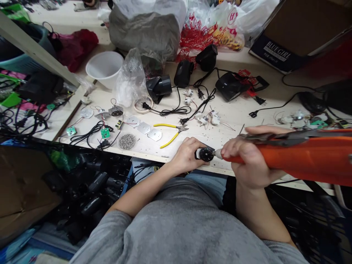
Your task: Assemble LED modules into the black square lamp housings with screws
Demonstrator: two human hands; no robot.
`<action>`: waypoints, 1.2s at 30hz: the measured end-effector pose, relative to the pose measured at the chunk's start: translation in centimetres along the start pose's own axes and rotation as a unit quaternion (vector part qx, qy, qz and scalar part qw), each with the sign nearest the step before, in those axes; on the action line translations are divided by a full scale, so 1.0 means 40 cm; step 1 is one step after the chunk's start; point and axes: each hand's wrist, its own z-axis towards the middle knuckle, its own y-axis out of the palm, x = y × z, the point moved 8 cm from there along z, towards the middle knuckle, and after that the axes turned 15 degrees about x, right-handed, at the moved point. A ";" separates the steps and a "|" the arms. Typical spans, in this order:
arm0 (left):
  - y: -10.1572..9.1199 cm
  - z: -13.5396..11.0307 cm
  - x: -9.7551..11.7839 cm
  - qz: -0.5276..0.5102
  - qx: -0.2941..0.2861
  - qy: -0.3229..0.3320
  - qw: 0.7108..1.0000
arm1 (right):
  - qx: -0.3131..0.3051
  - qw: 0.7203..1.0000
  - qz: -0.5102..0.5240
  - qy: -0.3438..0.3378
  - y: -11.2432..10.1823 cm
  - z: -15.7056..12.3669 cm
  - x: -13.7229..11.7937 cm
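My left hand (187, 156) grips a small round black part (206, 154) with a ribbed edge, close to the front edge of the pale workbench (228, 165). My right hand (249, 156) wraps around an orange electric screwdriver (299, 157), and its metal tip meets the face of the black part. The screwdriver's body runs out past the right side of the view. Yellow-handled pliers (170, 134) lie on the bench to the left of my left hand, with several hexagonal metal plates (144, 127) beside them.
Black lamp heads (183, 73), black cords, green circuit boards (105, 133) and a round dish of small steel pieces (127, 141) lie on the bench. A white bucket (103, 68) and plastic bags (145, 33) stand behind. Black parts fill a bin below left (93, 183).
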 end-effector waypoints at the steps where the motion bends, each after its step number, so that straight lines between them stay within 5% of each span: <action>1: -0.002 0.001 0.000 -0.006 0.000 -0.003 1.000 | 0.040 0.999 0.030 -0.010 -0.010 0.016 -0.005; 6: -0.040 0.002 -0.011 -0.118 0.026 -0.070 0.990 | 0.150 0.987 -0.036 -0.038 -0.081 0.098 0.077; 9: -0.065 -0.017 -0.046 -0.239 0.030 -0.190 0.952 | 0.091 0.980 -0.179 -0.011 -0.120 0.106 0.140; 12: -0.071 -0.054 -0.071 -0.321 0.005 -0.302 0.897 | 0.056 0.939 -0.328 -0.091 -0.147 0.040 0.110; 13: -0.072 -0.066 -0.073 -0.334 -0.004 -0.322 0.886 | 0.022 0.934 -0.335 -0.121 -0.135 0.004 0.091; 17: -0.059 -0.099 -0.056 -0.346 -0.045 -0.349 0.870 | -0.281 0.924 -0.236 -0.106 0.001 -0.173 0.077; 19: -0.053 -0.110 -0.039 -0.359 -0.067 -0.345 0.865 | -0.333 0.917 -0.189 -0.110 0.040 -0.212 0.064; 21: -0.068 -0.111 -0.023 -0.369 -0.066 -0.313 0.872 | -0.313 0.926 -0.165 -0.131 0.049 -0.203 0.049; 24: -0.128 -0.110 -0.001 -0.309 -0.053 -0.218 0.924 | -0.266 0.940 -0.154 -0.145 0.040 -0.169 0.033; 28: -0.167 -0.162 0.003 -0.149 -0.139 -0.123 0.971 | -0.215 0.967 -0.120 -0.064 0.025 -0.150 0.023; 33: -0.214 -0.273 -0.100 -0.065 -0.209 -0.196 0.956 | -0.140 0.985 -0.094 0.024 0.000 -0.161 -0.002; 36: -0.331 -0.324 -0.131 -0.041 -0.189 -0.235 0.953 | -0.212 0.967 -0.131 0.057 -0.001 -0.191 0.040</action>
